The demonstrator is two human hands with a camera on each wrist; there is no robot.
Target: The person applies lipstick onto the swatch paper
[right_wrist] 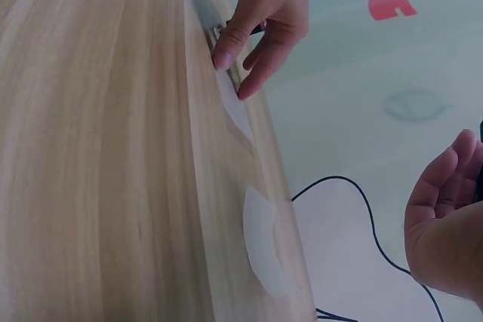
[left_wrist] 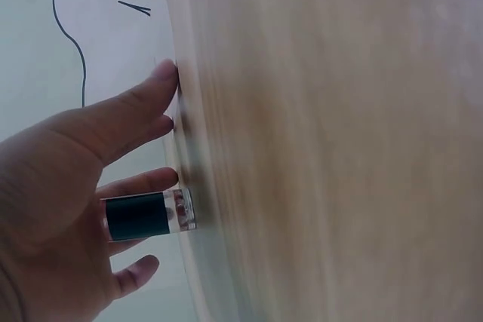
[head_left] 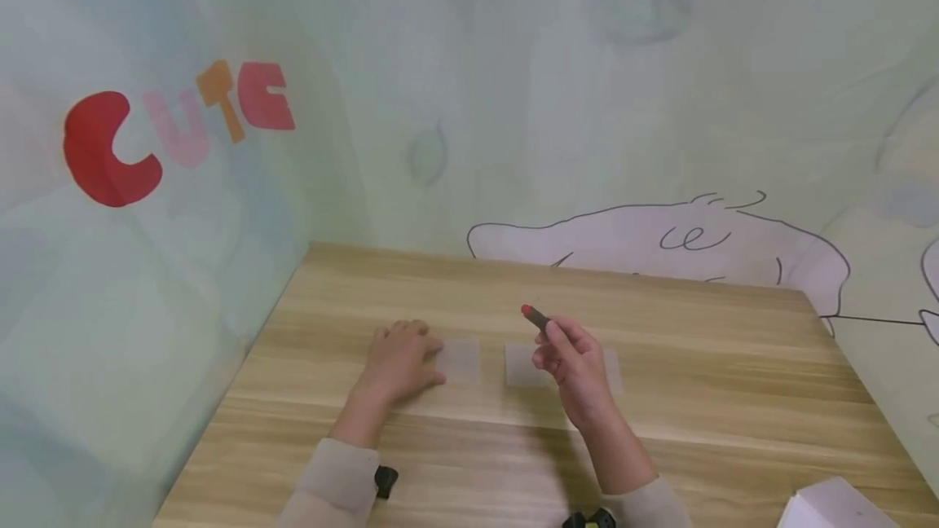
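My right hand is raised over the table and pinches a dark lipstick whose red tip points up and left. Below it lies a white paper strip, partly hidden by the hand. My left hand rests its fingertips on the table, touching the left edge of a second paper piece. In the left wrist view, a short dark cylinder with a clear end shows under the left palm, its clear end at the tabletop. Whether the palm touches it I cannot tell. The left fingers are spread and fairly straight.
The wood-grain table meets a painted wall at the back and left. A white box stands at the near right corner. Dark straps with devices sit at both wrists.
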